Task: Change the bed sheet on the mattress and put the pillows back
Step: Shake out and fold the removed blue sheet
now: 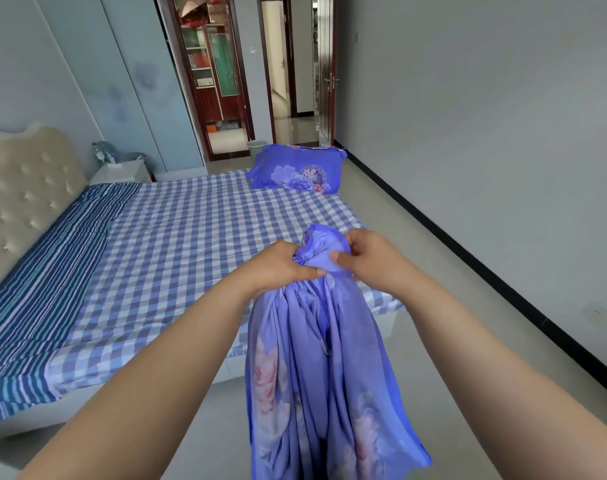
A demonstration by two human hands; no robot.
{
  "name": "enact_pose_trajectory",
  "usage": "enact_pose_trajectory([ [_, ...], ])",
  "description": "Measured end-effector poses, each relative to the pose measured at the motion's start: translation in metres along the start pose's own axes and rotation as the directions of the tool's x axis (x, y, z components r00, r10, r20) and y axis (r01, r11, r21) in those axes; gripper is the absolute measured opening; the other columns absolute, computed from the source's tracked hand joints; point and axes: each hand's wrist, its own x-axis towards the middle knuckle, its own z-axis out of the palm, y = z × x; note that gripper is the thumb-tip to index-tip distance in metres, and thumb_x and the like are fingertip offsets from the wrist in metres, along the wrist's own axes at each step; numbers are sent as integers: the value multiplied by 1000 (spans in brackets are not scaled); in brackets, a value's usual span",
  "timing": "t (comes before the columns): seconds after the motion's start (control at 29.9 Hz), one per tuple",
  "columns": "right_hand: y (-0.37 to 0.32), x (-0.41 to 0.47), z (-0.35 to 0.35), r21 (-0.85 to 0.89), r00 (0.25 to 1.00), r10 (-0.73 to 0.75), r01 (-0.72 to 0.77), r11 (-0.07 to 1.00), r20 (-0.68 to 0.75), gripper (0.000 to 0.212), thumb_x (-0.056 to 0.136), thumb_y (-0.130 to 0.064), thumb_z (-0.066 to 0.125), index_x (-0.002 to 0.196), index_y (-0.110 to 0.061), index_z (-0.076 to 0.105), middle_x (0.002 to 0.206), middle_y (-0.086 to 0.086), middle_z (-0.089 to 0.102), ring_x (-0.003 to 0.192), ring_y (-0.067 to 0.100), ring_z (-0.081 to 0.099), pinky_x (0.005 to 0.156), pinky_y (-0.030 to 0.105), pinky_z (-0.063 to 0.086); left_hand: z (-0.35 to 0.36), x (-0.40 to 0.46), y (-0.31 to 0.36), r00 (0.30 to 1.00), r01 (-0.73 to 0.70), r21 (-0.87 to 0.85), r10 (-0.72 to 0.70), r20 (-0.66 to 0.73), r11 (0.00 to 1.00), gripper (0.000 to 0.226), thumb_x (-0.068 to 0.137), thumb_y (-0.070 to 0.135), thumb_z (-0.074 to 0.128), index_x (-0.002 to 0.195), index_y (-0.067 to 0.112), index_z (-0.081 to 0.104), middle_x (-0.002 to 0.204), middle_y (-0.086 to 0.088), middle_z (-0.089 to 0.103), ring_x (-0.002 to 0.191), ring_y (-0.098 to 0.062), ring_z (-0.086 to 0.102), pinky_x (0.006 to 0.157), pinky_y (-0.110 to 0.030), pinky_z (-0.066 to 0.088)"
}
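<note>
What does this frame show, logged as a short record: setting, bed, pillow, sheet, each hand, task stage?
setting: bedroom, person standing at the side of the bed
bed: mattress under a checked cover, striped cloth by the headboard
pillow: purple floral pillow on the far corner of the bed
sheet: purple floral sheet, bunched, hanging down to the floor side
left hand: grips the gathered top of the sheet
right hand: grips the same bunch
task stage: sheet not yet spread
</note>
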Motion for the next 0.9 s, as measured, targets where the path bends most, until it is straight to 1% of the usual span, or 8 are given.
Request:
enact_pose_trajectory([
  [0.17, -14, -2, 0, 235, 969, -133, 182, 955, -208, 31, 95, -8, 48, 92, -39, 49, 56, 3, 47, 55, 23, 46, 57, 40, 50, 0, -2, 9, 997, -19, 27, 17, 74, 999, 23, 79, 31, 76, 99, 20, 70, 99, 6, 72, 94, -9, 66, 89, -24, 48],
  [0.23, -22, -2, -10, 288, 952, -194, 260, 922, -237, 28, 96, -3, 47, 93, -28, 60, 55, -14, 54, 52, 6, 46, 56, 22, 45, -8, -5, 9, 998, -33, -12, 34, 49, 999, 18, 81, 26, 74, 97, 25, 65, 97, 16, 68, 90, 5, 61, 86, -19, 43],
  [0.3, -28, -1, -21, 201, 952, -244, 279, 939, -183, 22, 97, -3, 47, 101, -16, 64, 51, -26, 55, 49, -3, 48, 55, 7, 35, -19, -3, 3, 997, -63, -101, 59, -43, 993, 18, 82, 22, 73, 97, 28, 65, 97, 14, 69, 89, 3, 64, 87, -21, 45],
  [0.4, -36, 0, -40, 72, 956, -293, 295, 953, -34, 33, 95, 3, 44, 116, -16, 61, 54, -31, 56, 46, -4, 45, 52, 10, 34, -36, -3, -3, 971, -87, -183, 43, -234, 979, 10, 85, 20, 71, 95, 19, 70, 92, 3, 71, 87, -11, 65, 88, -28, 49],
  [0.5, -50, 3, -53, -42, 942, -337, 337, 941, 11, 48, 88, 8, 42, 116, -26, 62, 101, -10, 72, 62, 21, 57, 60, 26, 46, -48, -4, -4, 946, -85, -184, 22, -322, 979, 14, 85, 24, 70, 90, 11, 70, 85, 2, 68, 80, -8, 63, 84, -26, 48],
  [0.6, -58, 7, -62, -124, 917, -362, 344, 931, -169, 19, 88, -11, 63, 100, -25, 68, 89, 1, 73, 63, 1, 59, 65, 10, 44, -53, -5, -6, 957, -66, -157, 18, -291, 985, 10, 87, 20, 68, 96, 18, 68, 100, 6, 68, 93, 2, 61, 92, -15, 42],
  [0.74, -61, 4, -74, -40, 837, -422, 436, 899, -349, 13, 87, -16, 66, 81, -27, 65, 67, -32, 63, 65, -14, 55, 65, 1, 36, -57, -8, -5, 914, -100, -215, 4, -407, 971, 13, 89, 21, 65, 100, 13, 66, 94, 8, 66, 93, -3, 59, 95, -21, 40],
  [0.9, -70, 5, -58, -137, 758, -621, 606, 784, -200, 3, 81, -30, 65, 84, -30, 65, 82, -21, 52, 87, -1, 50, 83, 13, 36, -65, -9, 7, 912, -134, -141, 67, -405, 981, 3, 88, 26, 66, 87, 24, 68, 102, 5, 68, 104, -8, 61, 100, -25, 42],
])
